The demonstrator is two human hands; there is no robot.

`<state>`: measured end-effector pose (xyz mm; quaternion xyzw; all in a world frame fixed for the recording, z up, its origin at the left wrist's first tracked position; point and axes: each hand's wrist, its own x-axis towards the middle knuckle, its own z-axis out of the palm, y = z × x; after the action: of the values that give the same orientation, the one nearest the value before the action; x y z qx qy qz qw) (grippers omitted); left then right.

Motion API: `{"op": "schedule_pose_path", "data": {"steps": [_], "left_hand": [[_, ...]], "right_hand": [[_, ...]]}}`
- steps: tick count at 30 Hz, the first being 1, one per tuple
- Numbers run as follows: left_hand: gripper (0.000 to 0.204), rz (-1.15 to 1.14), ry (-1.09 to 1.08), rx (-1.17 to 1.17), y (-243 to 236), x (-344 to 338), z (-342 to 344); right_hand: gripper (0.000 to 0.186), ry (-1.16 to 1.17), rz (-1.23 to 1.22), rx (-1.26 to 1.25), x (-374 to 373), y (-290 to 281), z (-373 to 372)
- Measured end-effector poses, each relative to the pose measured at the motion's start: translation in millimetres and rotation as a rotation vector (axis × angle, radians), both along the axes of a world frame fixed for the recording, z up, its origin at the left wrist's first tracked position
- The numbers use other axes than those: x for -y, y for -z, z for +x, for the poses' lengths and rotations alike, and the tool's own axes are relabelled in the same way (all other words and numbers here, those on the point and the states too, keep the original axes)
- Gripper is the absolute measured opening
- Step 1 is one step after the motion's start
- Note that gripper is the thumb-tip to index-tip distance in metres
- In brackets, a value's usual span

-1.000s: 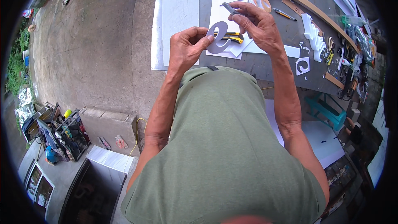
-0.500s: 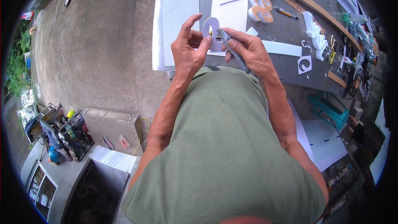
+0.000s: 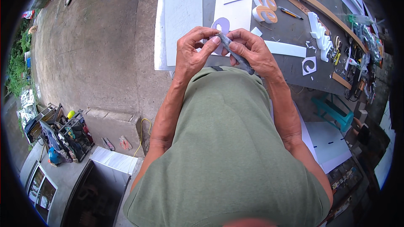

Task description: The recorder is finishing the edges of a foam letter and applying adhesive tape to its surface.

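Observation:
In my right hand (image 3: 250, 52) is a grey, worn, stick-like tool (image 3: 236, 54), gripped between thumb and fingers and slanting up to the left. My left hand (image 3: 195, 50) is closed in a pinch, thumb and forefinger meeting right at the tool's upper tip. Whatever lies between those fingertips is too small to make out. Just beyond the fingers shows a flat lavender loop-shaped cutout (image 3: 223, 22) with a hole through it. Its lower part is hidden by my hands, so I cannot tell which fingers support it.
A grey worktable (image 3: 290, 67) carries a white sheet (image 3: 233, 10), tan-and-white script lettering (image 3: 265, 6), a yellow-and-black pen (image 3: 290, 13), a white strip (image 3: 286, 49), white foam-like lettering (image 3: 320, 38) and scissors (image 3: 337, 44). A teal stool (image 3: 334, 111) stands at the right.
My left forefinger has come down from its raised position to meet the thumb at the tool's tip. The lavender cutout has turned slightly and is more covered. My right hand has barely moved.

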<state>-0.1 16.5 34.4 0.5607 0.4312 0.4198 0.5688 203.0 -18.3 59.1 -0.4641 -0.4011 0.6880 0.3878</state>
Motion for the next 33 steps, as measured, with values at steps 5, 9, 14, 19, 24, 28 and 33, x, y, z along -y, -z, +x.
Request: {"op": "schedule_pose_path", "data": {"steps": [5, 9, 14, 19, 24, 28, 33], "left_hand": [[0.015, 0.065, 0.048, -0.068, -4, 1, -2], [0.019, 0.071, 0.016, -0.042, 1, 4, -3], [0.030, 0.073, -0.068, -0.071, -3, 3, 3], [0.038, 0.176, -0.146, -0.242, -2, 1, 3], [0.036, 0.327, -0.126, -0.295, 2, 4, 5], [0.036, 0.321, -0.088, -0.318, 3, 8, 6], [0.038, 0.296, -0.082, -0.309, 6, 9, 6]], "right_hand": [[0.027, -0.037, 0.049, 0.138, 2, -6, -2], [0.026, -0.041, -0.005, 0.053, 4, -12, -3], [0.024, 0.106, 0.005, 0.202, 4, -20, -10], [0.023, 0.099, -0.057, 0.249, -1, -21, -10], [0.021, 0.094, -0.042, 0.320, -4, -20, -16], [0.020, 0.075, -0.118, 0.321, -6, -19, -17], [0.020, 0.078, -0.114, 0.250, -9, -16, -17]]}}
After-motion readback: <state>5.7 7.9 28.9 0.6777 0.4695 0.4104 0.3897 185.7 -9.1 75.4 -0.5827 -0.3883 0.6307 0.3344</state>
